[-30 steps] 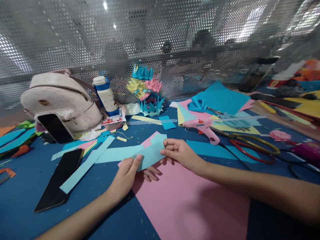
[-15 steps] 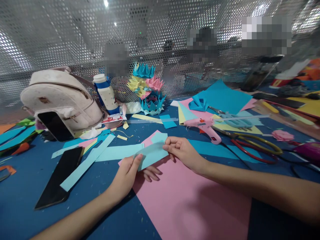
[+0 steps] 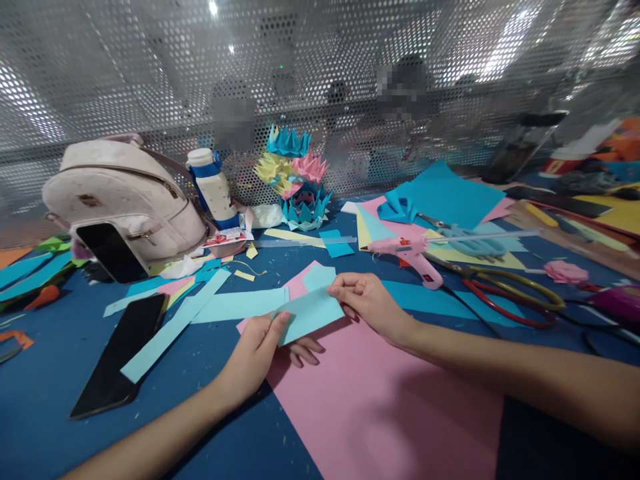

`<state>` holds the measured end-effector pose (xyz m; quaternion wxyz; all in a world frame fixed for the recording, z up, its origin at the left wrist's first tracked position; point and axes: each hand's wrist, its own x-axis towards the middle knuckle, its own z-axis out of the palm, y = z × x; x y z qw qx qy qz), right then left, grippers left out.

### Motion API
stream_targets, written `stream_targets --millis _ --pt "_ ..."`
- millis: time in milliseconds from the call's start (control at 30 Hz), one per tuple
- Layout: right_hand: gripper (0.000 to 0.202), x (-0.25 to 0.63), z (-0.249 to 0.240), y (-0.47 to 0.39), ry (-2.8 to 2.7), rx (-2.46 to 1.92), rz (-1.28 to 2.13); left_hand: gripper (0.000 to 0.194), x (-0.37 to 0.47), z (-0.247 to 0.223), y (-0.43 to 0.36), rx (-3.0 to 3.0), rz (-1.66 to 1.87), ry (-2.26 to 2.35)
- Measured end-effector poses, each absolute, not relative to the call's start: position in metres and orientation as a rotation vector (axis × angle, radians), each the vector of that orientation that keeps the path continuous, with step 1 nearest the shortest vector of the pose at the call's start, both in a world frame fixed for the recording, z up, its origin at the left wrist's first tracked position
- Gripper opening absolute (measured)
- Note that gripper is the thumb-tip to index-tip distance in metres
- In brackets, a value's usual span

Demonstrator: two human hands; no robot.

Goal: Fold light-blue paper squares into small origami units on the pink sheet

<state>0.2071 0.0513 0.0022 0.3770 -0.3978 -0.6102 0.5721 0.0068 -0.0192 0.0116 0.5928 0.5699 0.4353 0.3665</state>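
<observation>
**Light-blue paper rectangle (image 3: 313, 315) gripped at both ends**

Across the lower middle of the frame a pink sheet (image 3: 400, 400) lies on the blue tabletop (image 3: 215, 440), a smooth surface directly beneath the hands. Above its upper part, near the centre, the paper rectangle is tilted, its right end higher. The left hand (image 3: 257, 340) has it at the lower-left end, thumb on top, the other fingers loosely extended underneath, probably as a support. The right hand (image 3: 365, 299) is nearly closed, pinching the upper-right corner between thumb and forefinger with the rest curled in. Gripping opposite ends presumably stops the thin paper from sagging; whether it is doubled over I cannot tell.

Left of centre, a light-blue strip (image 3: 175, 327) rests across a dark phone (image 3: 117, 363) lying flat, seemingly just set aside. Right of centre, a pink glue gun (image 3: 407, 257) and red-and-yellow-handled scissors (image 3: 467, 271) lie near the right hand, perhaps for easy reach.

Farther up, a second phone (image 3: 110, 253) stands propped against a pale backpack (image 3: 115, 177) at left, which holds it upright. At upper centre, pointed-petal paper flowers (image 3: 305, 213) are grouped before a perforated metal panel (image 3: 320, 40), likely out of the working area.
</observation>
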Motion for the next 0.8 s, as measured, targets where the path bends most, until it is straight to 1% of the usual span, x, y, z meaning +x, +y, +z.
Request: stream_targets --millis 133,267,567,733,800 --pt "0.029 0.2081 -0.0009 0.0543 -1.553 -0.999 1.457 0.061 0.0055 0.0078 -0.0176 1.358 0.852 1.021" --pt "0.028 0.2082 -0.0016 0.0555 -1.539 -1.008 1.445 0.06 0.005 0.005 -0.0165 1.365 0.843 1.02" --pt "0.031 0.2102 0.0021 0.0541 -1.563 -1.01 1.404 0.064 0.004 0.0043 -0.0174 1.383 0.84 1.017" --pt "0.032 0.208 0.0045 0.0531 -1.634 -1.022 1.462 0.065 0.0031 0.0028 -0.0159 1.34 0.87 1.003" --pt "0.036 0.2074 0.0049 0.052 -1.693 -1.014 1.513 0.064 0.003 0.0032 -0.0155 1.323 0.892 1.006"
